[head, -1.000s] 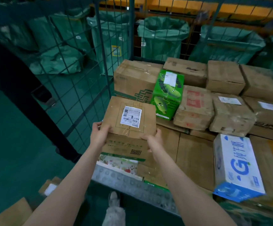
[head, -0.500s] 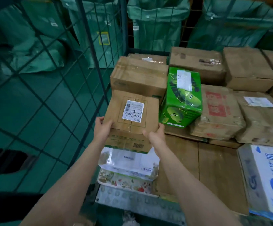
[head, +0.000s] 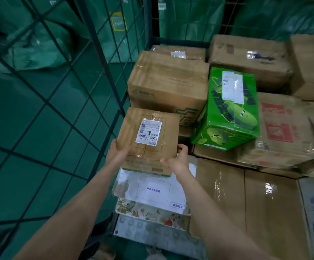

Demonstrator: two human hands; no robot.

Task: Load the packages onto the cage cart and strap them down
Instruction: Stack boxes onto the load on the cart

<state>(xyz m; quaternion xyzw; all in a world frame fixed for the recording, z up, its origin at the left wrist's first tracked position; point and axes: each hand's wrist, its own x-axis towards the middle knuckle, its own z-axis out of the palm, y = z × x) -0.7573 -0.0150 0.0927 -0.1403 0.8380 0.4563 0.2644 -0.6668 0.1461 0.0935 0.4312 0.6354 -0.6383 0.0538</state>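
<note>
I see the small brown box, white barcode label facing up, held over a white parcel beside the left mesh wall of the cage cart, just before a larger taped carton and a tilted green box.

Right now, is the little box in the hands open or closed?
Closed. The little box has a flat top sealed under clear tape and a white label.
</note>
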